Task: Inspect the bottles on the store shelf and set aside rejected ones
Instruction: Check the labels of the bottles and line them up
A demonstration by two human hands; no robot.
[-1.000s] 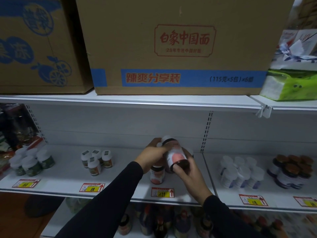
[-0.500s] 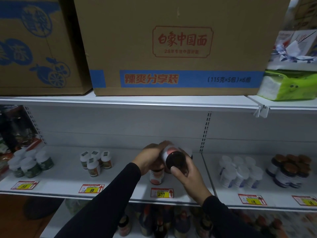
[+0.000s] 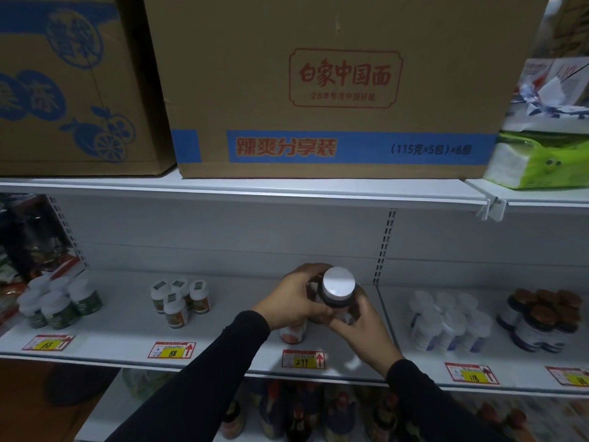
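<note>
Risk sits in my grip: the dark glass bottle with the round white cap [image 3: 337,293] is tipped cap-first toward me above the yellow "299" price tag [image 3: 303,360], with my left hand [image 3: 294,301] curled round its far side and my right hand [image 3: 361,320] cupping it from below. If my fingers loosen while I turn it, I judge it could drop onto the orange-labelled bottle [image 3: 292,334] standing just behind that tag and knock it off the white metal shelf [image 3: 127,330].
</note>
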